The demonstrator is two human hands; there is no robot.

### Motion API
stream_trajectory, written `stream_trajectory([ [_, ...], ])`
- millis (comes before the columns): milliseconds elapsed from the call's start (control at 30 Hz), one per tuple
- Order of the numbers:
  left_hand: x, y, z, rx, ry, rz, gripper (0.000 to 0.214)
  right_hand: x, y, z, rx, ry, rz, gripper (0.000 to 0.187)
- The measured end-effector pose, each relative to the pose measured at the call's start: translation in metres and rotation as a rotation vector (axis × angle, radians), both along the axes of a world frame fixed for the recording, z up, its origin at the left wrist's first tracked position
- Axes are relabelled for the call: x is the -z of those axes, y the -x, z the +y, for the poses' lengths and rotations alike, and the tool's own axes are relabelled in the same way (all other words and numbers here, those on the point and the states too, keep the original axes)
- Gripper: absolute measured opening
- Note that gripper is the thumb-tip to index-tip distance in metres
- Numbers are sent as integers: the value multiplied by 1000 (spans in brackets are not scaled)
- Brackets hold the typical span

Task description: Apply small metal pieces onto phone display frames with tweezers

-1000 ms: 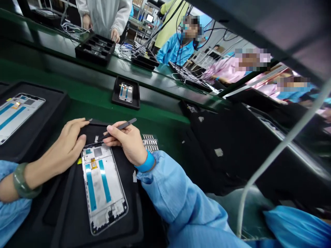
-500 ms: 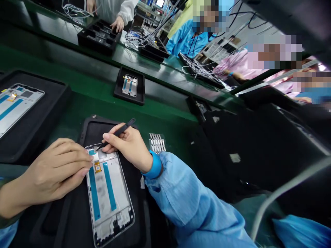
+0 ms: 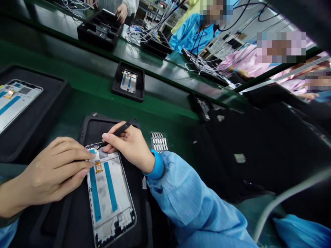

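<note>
A silver phone frame (image 3: 121, 193) lies in a black foam tray (image 3: 97, 129), with two long blue strips (image 3: 110, 186) and an orange flex connector (image 3: 98, 167) on it. My left hand (image 3: 55, 168) has its fingers closed together against the frame's upper left edge, holding it there. Black tweezers (image 3: 123, 128) are gripped in my right hand (image 3: 129, 146), which rests over the frame's top. Their tips point at the top left corner, near a small blue tab (image 3: 92, 151). My fingers partly hide that corner. Right of my hand lies a sheet of small metal pieces (image 3: 159, 141).
Another phone frame (image 3: 18, 106) lies on a black tray (image 3: 51, 82) at the left. A smaller-looking tray (image 3: 141, 93) with a frame stands further back. Black foam (image 3: 271, 144) fills the right side, crossed by a grey cable (image 3: 284, 196). People work beyond the bench.
The view has shifted slightly. Both hands stay almost where they were, with the tweezers still at the frame's top left corner. Across the bench, a person's hand has moved a little.
</note>
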State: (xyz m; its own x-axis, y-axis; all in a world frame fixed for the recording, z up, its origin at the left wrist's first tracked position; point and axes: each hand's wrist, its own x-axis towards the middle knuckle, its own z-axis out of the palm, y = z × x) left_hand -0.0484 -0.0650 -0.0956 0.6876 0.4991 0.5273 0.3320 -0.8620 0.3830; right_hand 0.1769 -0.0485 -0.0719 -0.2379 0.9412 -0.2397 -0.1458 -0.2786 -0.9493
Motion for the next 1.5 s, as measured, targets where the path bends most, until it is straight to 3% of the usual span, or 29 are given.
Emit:
stream_trajectory([
  [233,4,5,5,99,-91,103,36,-1,-1,-6,-3,-156,-157,35],
  [433,-1,-1,3,85,-86,117,35,0,-3,-6,-81,-307,-343,34],
  [667,-2,-3,2,93,-48,99,33,-5,-2,5,67,-221,-58,43],
  [767,0,-1,2,91,-73,91,34,-4,-1,9,38,-233,-17,43],
  [1133,4,2,2,76,-95,116,38,2,-7,6,-98,-395,-241,31],
  [1500,6,4,2,60,-96,113,44,0,-5,2,-123,-537,-431,17],
])
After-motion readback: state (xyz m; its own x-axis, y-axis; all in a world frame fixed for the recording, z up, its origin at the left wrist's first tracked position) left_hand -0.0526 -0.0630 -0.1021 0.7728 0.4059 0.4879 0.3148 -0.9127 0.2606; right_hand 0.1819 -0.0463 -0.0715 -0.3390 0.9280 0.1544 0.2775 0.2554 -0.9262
